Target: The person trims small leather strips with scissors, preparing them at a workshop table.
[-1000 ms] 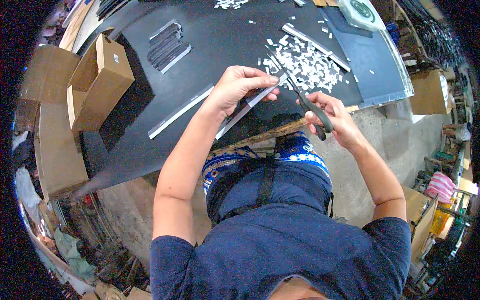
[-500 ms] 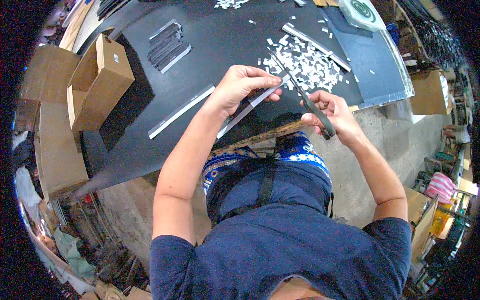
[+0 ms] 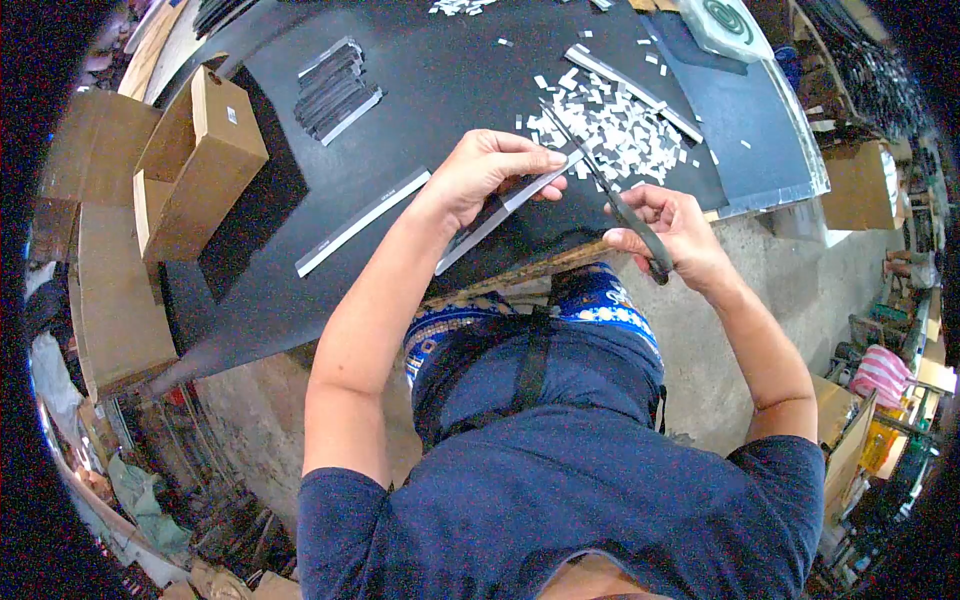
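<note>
Between thumb and fingers, my left hand (image 3: 500, 172) pinches a long grey-and-white strip (image 3: 503, 212), which slants down to the left over the table edge. My right hand (image 3: 668, 232) is closed around the dark handles of a pair of scissors (image 3: 622, 208). The blades point up and left, right at the strip's end by my left fingertips. Just beyond the blades lies a heap of small white cut pieces (image 3: 625, 130). Another strip (image 3: 362, 224) rests on the table to the left of my left hand.
A black-topped table (image 3: 440, 110) spans the front. On it lie a stack of dark strips (image 3: 338, 92), a long pale strip (image 3: 635, 93) across the heap and an open cardboard box (image 3: 205, 160) at left. A clear plastic bag (image 3: 722, 28) sits at the back right.
Both hands stay in nearly the same place. The scissor handles have shifted slightly, and the blades look closer together than before.
</note>
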The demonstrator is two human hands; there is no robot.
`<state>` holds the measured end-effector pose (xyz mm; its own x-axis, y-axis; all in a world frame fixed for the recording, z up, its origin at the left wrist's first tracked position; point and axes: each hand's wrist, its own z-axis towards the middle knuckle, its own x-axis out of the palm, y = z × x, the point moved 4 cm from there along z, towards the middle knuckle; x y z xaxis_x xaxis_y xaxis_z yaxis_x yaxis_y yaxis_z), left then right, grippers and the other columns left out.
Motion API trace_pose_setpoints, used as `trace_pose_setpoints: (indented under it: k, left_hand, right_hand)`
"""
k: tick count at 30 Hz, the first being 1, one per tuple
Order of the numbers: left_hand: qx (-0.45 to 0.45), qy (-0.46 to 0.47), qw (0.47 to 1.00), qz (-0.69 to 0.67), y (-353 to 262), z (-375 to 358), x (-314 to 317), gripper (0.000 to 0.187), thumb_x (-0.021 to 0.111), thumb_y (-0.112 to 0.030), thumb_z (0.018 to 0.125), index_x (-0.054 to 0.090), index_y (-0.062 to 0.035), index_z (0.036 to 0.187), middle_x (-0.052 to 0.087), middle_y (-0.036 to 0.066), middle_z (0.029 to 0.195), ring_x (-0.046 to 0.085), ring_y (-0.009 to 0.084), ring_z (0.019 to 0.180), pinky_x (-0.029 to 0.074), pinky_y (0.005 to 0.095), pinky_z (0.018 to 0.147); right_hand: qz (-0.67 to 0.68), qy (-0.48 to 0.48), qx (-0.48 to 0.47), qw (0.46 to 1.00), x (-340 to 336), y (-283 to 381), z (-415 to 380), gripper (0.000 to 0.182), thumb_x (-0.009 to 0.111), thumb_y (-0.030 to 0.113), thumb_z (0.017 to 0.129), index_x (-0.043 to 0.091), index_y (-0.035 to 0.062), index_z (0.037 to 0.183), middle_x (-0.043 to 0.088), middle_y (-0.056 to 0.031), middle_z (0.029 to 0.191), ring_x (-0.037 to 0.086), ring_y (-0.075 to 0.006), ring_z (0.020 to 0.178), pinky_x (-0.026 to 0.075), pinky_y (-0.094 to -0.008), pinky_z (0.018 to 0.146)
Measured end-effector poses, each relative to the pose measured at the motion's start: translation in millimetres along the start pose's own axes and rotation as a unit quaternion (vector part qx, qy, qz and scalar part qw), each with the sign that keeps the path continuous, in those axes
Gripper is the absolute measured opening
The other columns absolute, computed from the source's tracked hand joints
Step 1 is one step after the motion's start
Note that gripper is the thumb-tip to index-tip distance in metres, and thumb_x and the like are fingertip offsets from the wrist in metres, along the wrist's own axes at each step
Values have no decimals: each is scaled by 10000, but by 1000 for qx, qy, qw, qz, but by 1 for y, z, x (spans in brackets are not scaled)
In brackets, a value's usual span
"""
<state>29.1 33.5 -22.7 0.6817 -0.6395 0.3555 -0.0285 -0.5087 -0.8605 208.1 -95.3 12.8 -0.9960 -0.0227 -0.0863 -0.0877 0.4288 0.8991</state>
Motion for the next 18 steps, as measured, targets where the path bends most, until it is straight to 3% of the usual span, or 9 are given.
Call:
trace_pose_setpoints:
  k: [6, 9, 11, 13, 18]
  left_hand:
    - [-14, 1, 1000, 5, 3, 3, -3, 223, 703, -155, 845, 696, 36, 958, 714, 136, 855, 692, 170, 707, 557, 268, 699]
    - [-10, 15, 1000, 22, 1, 0, 3, 208, 710, -160, 838, 706, 26, 931, 714, 129, 845, 689, 164, 704, 552, 266, 696]
    - [0, 27, 999, 40, -1, -5, 10, 194, 714, -162, 834, 714, 19, 905, 715, 121, 830, 685, 157, 701, 547, 264, 690]
    - [45, 50, 990, 126, -8, -9, 22, 167, 715, -158, 833, 726, 8, 846, 713, 97, 786, 674, 140, 689, 536, 262, 675]
    - [54, 67, 982, 166, -15, -18, 31, 175, 707, -149, 844, 728, 22, 874, 716, 95, 785, 668, 133, 686, 529, 260, 673]
  right_hand:
    - [-13, -4, 18, 1000, -5, -5, 3, 421, 849, 213, 724, 624, -2, 1009, 635, -16, 676, 528, -58, 459, 369, -215, 391]
    - [-3, 1, 26, 1000, -7, 0, 9, 440, 839, 197, 732, 611, -3, 1050, 658, -40, 704, 582, -81, 504, 412, -217, 413]
    - [15, -24, -41, 999, -9, 10, 17, 460, 827, 175, 738, 591, -2, 1091, 675, -68, 733, 627, -114, 552, 450, -220, 444]
    - [18, -29, -43, 999, -7, 27, 20, 494, 823, 162, 736, 565, -6, 1121, 679, -89, 740, 644, -135, 579, 472, -231, 469]
    - [2, 49, -53, 997, -6, 44, 34, 503, 812, 144, 731, 553, -7, 1134, 676, -80, 733, 650, -133, 584, 481, -250, 485]
